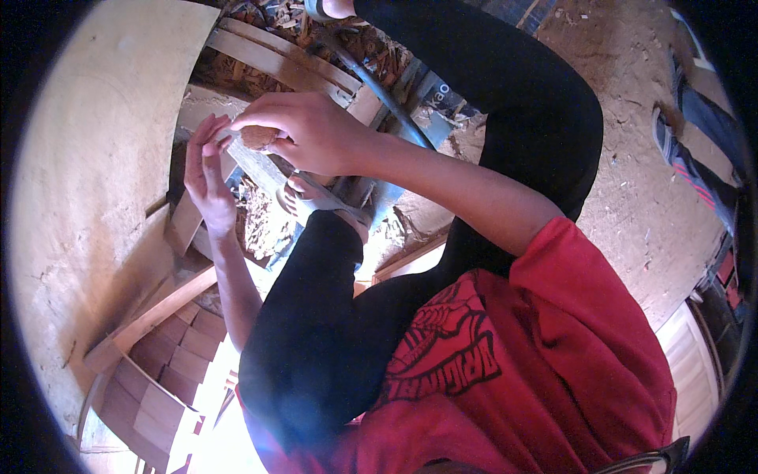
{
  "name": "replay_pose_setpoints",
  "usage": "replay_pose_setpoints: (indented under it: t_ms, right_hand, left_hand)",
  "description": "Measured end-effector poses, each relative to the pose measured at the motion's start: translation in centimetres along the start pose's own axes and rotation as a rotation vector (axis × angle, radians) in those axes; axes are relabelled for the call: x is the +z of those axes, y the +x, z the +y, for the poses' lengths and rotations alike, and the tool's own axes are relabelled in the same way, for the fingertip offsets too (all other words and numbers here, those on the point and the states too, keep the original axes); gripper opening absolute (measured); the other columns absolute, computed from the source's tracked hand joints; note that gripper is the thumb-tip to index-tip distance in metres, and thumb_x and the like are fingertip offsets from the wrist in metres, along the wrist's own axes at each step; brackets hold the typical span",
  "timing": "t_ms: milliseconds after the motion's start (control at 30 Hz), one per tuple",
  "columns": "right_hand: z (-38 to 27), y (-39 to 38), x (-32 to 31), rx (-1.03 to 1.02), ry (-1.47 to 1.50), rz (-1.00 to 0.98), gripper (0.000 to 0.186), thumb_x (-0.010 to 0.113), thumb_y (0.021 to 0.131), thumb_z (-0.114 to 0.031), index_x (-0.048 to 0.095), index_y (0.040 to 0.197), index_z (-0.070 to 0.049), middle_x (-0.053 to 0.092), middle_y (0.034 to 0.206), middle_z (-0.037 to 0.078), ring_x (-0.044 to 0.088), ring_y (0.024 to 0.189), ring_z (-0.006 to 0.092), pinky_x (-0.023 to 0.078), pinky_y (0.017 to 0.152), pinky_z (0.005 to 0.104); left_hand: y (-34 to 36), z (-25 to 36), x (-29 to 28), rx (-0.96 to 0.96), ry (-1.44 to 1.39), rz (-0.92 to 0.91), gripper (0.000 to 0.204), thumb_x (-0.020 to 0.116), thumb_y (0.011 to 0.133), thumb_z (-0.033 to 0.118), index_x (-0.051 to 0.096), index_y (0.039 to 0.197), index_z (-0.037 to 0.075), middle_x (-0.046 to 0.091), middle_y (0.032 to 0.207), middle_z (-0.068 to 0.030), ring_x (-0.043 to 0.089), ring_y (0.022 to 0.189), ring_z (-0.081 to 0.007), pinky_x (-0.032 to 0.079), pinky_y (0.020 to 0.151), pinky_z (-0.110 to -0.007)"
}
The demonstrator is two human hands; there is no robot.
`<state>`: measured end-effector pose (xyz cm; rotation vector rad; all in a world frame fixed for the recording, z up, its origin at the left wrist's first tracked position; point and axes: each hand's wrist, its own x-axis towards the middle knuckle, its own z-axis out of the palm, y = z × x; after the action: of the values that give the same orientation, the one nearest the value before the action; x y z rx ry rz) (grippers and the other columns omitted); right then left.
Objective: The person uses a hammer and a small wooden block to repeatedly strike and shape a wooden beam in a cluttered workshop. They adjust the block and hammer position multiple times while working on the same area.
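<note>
My right hand (pixel 304 130) grips a small brown, rough, rounded object (pixel 257 138) with thumb and fingers. Just left of it my left hand (pixel 209 170) is raised, its fingers apart and loosely curved, the fingertips close to the right hand's; I cannot make out anything held in it. Below both hands lies a pale, narrow wooden board (pixel 254 166) at a slant, with my sandalled foot (pixel 296 197) beside it.
A large plywood panel (pixel 87 158) fills the left. Wooden slats (pixel 280 59), scraps and a bluish bar (pixel 383 99) lie ahead. Stacked wood pieces (pixel 162 379) are at lower left. Dark clothing or footwear with red stripes (pixel 687 174) shows at right.
</note>
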<state>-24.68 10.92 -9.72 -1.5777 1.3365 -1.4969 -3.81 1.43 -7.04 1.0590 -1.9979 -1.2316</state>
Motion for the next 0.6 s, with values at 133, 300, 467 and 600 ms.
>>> replay_pose_setpoints:
  t_ms: [133,300,467,600]
  right_hand:
    - [-0.2,0.1,0.0,-0.011,0.023,0.003,0.057,0.071,0.084,0.007,0.073,0.139,-0.01,0.075,0.127,0.015,0.075,0.113,0.035,0.061,0.098,0.0462]
    - [0.0,0.2,0.5,-0.036,0.02,0.029,0.059,0.071,0.084,0.008,0.075,0.139,-0.013,0.075,0.127,0.014,0.075,0.113,0.0344,0.062,0.097,0.046]
    - [0.1,0.9,0.4,-0.048,0.008,0.01,0.058,0.076,0.084,0.003,0.076,0.139,-0.016,0.073,0.126,0.015,0.074,0.112,0.0357,0.062,0.095,0.0462]
    - [-0.1,1.1,-0.2,-0.096,-0.054,-0.095,0.045,0.08,0.093,-0.014,0.077,0.138,-0.017,0.066,0.121,0.019,0.068,0.108,0.0357,0.057,0.095,0.0468]
  left_hand:
    - [-0.4,-0.4,0.0,0.042,-0.095,-0.051,0.084,0.036,0.115,0.063,0.05,0.157,-0.008,0.061,0.149,-0.0242,0.06,0.14,-0.0329,0.045,0.119,-0.049]
    - [-0.4,-0.4,-0.4,0.012,-0.226,-0.099,0.086,0.042,0.112,0.065,0.046,0.162,-0.005,0.051,0.16,-0.0251,0.046,0.154,-0.0351,0.032,0.129,-0.052]
    - [-1.4,0.6,1.1,0.03,0.073,-0.243,0.078,0.065,0.083,-0.005,0.046,0.159,-0.002,0.059,0.149,-0.0204,0.053,0.147,-0.0342,0.039,0.125,-0.052]
    - [-1.1,-0.1,3.4,0.005,-0.021,-0.121,0.067,0.078,0.093,0.0,0.051,0.154,0.001,0.067,0.132,-0.0136,0.068,0.122,-0.0236,0.054,0.104,-0.037]
